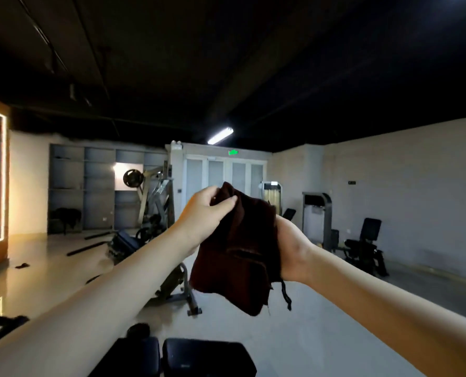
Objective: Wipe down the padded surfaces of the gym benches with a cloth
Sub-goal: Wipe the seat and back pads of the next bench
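Hanging in mid-air, a dark red cloth is held up between two hands, well above the black bench pads. Its upper corner is pinched by the left hand between thumb and fingers; its right edge is gripped by the right hand, whose fingers are hidden behind the fabric. A frayed thread dangles from the lower edge. Pale floor lies open to the right of the pads, up to a seated machine near the wall. The pads are cut off by the bottom edge, and a second bench is partly covered by the left forearm. In a lower compartment of the far shelving a dark shape is kept, too dim to be made out
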{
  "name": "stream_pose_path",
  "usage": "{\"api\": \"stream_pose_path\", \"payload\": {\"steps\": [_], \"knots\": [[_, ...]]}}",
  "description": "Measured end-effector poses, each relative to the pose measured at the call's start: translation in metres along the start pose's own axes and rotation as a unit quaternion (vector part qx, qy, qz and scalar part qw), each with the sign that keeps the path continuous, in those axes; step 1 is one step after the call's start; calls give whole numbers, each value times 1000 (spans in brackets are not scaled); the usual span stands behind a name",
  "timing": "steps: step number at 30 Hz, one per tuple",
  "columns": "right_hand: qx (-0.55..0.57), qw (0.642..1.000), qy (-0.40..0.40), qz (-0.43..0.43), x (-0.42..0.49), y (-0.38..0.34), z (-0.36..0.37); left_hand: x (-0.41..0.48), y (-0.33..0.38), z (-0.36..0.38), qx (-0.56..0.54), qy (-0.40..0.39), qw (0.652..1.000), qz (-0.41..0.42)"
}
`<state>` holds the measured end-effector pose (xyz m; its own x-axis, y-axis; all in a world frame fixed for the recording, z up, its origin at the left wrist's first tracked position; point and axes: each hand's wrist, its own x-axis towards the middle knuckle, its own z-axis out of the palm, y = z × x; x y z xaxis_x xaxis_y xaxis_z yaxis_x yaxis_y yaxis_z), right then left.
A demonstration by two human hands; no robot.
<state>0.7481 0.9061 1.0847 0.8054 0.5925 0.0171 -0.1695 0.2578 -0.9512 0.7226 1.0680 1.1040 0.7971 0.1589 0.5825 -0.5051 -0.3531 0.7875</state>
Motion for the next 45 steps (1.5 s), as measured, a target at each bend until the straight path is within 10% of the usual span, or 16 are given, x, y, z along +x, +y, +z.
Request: {"api": "stream_pose_path", "payload": {"steps": [12, 23, 33, 40, 45], "knots": [[-149, 975, 28, -160, 3, -42, 39, 6, 20, -34, 92, 184, 978, 44], [-185, 981, 12, -58, 21, -35, 80, -23, -10, -58, -144, 41, 988, -24], [-434, 888, 7, -153, 43, -41, 65, -25, -13, -86, -120, 88, 987, -54], [-585, 791, 35, -173, 44, -52, 47, -21, -11, -113, 94, 20, 992, -77], [-617, 760, 68, -194, 44, -47, 35, -18, -21, -124, 359, -15, 933, -12]]}}
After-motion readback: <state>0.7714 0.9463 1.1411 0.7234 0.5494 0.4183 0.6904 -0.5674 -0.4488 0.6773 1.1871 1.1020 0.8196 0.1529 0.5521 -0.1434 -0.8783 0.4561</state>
